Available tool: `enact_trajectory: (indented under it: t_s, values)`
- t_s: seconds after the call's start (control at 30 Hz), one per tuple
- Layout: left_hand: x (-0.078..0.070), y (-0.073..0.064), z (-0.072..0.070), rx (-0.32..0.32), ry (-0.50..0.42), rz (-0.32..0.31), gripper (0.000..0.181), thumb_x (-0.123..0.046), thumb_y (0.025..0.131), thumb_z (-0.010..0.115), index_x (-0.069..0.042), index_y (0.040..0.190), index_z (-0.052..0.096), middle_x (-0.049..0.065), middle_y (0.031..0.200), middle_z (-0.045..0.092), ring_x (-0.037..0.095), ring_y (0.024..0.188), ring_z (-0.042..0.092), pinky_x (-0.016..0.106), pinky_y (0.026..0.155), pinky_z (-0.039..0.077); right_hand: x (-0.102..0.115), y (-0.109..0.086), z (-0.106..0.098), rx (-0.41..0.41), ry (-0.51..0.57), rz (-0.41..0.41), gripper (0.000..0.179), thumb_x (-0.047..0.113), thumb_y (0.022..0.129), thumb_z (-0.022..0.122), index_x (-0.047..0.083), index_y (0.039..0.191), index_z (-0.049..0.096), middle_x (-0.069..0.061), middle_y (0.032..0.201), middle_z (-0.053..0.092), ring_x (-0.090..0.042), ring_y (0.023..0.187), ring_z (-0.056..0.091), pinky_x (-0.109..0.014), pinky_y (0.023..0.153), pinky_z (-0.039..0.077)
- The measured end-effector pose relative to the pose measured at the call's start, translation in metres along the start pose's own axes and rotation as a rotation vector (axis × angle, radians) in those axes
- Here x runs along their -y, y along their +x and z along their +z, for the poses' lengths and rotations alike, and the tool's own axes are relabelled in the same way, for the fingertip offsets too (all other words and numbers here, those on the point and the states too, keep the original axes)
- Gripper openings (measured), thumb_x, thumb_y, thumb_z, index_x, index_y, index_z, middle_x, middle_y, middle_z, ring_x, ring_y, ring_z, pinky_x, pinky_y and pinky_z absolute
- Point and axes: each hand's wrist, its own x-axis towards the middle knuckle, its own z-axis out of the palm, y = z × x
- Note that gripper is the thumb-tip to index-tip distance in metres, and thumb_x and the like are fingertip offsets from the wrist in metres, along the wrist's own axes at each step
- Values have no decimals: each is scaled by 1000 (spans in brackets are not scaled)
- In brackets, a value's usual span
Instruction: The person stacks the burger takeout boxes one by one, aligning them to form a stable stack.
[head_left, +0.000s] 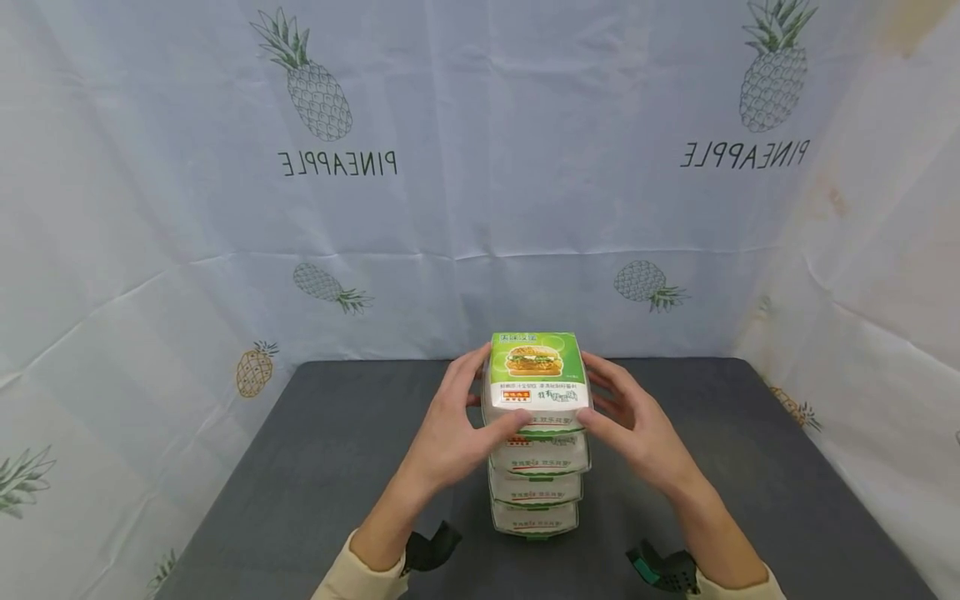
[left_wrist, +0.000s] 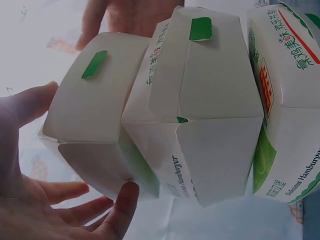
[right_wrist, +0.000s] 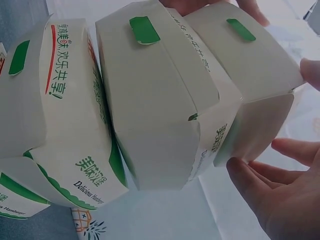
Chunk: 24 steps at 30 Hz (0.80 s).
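Several white and green paper hamburger boxes stand in one upright column, the lower hamburger boxes (head_left: 538, 454) showing their printed fronts. On top is a hamburger box (head_left: 536, 367) with a burger picture on its green and white lid. My left hand (head_left: 455, 421) grips its left side, thumb across the front. From the right, my right hand (head_left: 637, 421) holds the same box, its thumb at the front corner. In the left wrist view, fingertips touch the side of the top box (left_wrist: 92, 105); the right wrist view shows its plain side (right_wrist: 250, 60) between thumb and fingers.
The column stands on a dark grey table (head_left: 360, 467). Behind it hangs a pale cloth (head_left: 480, 192) printed with pineapples, which also lines both sides. Dark straps (head_left: 433, 546) hang at the wrists near the cream sleeves.
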Motion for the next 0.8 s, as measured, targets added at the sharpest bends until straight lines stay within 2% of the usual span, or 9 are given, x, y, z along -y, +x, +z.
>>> enact_trajectory:
  t_s: [0.53,0.8]
  values:
    - [4,-1,2,-11,11,16,83,-42,88,79,-21,158,38,-6,153,37,13,129,41,47,99,48,-3,-3,-4,18,7,33,64,1,102,56,8,160,29,-16,160,30,-4,141,38,-17,107,39]
    - [4,0,2,-16,12,9,81,-42,90,77,-23,158,38,-7,154,37,13,129,41,46,99,48,-4,-2,-5,16,7,19,64,0,101,56,5,159,29,-19,161,28,-4,141,37,-17,109,37]
